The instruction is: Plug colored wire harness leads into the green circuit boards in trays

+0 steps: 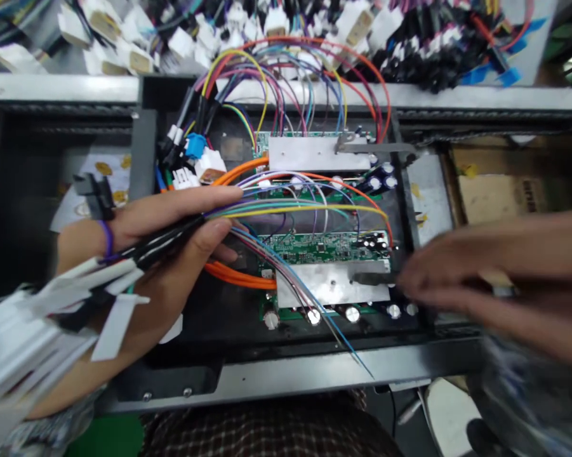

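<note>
My left hand (185, 241) is closed around a wire harness (171, 238), pinching it between thumb and forefinger. White connectors and tags (33, 343) hang from the harness on the left, and loose coloured wires fan out to the right. Some of these wires lead to the lower green circuit board (309, 249), while blue and grey ends dangle across its metal heat sink (331, 284). At the board's right end is my right hand (438, 273), smeared by motion. Its fingertips are close to a flat metal lever (374, 279) over the heat sink; contact is unclear.
Behind is an upper circuit board (319, 153) with its own wires and metal lever (381, 147). Both boards sit in a black fixture between metal rails (305, 377). More harnesses with white connectors (209, 38) are heaped at the back. Cardboard (499, 197) lies at right.
</note>
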The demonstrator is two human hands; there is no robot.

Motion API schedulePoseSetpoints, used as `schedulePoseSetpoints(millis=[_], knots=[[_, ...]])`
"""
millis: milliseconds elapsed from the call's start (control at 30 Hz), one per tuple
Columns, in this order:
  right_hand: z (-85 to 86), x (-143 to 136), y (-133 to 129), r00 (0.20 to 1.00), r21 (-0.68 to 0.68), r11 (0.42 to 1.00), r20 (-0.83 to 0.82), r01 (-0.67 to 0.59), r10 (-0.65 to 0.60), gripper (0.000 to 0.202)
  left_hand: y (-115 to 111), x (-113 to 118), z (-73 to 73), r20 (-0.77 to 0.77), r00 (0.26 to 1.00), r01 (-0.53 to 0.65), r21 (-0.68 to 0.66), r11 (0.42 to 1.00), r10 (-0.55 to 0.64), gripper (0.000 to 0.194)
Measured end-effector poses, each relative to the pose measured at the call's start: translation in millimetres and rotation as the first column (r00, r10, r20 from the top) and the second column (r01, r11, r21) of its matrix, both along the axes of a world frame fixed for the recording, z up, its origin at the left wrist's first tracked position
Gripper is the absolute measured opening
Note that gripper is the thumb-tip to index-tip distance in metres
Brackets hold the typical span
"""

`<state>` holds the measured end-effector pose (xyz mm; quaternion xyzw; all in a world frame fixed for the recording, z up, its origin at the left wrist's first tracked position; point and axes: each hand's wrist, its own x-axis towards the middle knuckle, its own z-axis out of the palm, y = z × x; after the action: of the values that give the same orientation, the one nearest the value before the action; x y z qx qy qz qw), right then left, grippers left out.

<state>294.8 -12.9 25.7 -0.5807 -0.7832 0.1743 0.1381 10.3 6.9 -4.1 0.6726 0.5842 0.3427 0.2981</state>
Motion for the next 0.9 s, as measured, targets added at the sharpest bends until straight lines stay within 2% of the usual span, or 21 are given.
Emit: schedulePoseSetpoints(millis=[100,133,233,433,600,767,900], knots=[[-16.1,-6.6,6.6,0.989,0.055,0.991,-0.095,0.122,-0.117,0.008,-2.0,-2.4,1.0,-0.058,0.998,0.012,0.066,0.998,-0.008,0.02],[-22.7,-11.1,9.0,0.99,0.068,0.991,-0.088,0.119,-0.113,0.006,-2.5,-3.6,1.6,-0.097,0.995,0.022,0.085,0.996,-0.014,0.02],[-35.8,-20.1,14.0,1.0,0.063,0.998,-0.011,0.004,-0.004,0.005,-2.7,-7.0,2.6,-0.186,0.982,0.059,0.094,0.994,-0.041,0.021],[-33.9,-16.9,13.6,1.0,0.125,0.992,0.005,0.028,-0.029,0.005,-2.3,-7.8,0.9,-0.172,0.984,0.052,0.042,0.998,-0.044,0.024],[-36.6,-17.4,13.2,0.999,0.107,0.993,0.001,0.048,-0.048,0.007,-1.8,-8.9,-1.7,-0.167,0.983,0.08,0.055,0.995,-0.07,0.024],[-35.7,-17.3,14.0,0.998,0.095,0.994,-0.003,0.055,-0.055,0.006,-1.0,-7.0,-5.0,-0.256,0.965,-0.044,0.038,0.998,0.052,0.028],[-34.3,-17.1,13.8,0.997,0.089,0.994,-0.028,0.069,-0.067,0.005,-0.8,-4.6,-4.7,-0.207,0.976,-0.07,0.02,0.997,0.072,0.025]])
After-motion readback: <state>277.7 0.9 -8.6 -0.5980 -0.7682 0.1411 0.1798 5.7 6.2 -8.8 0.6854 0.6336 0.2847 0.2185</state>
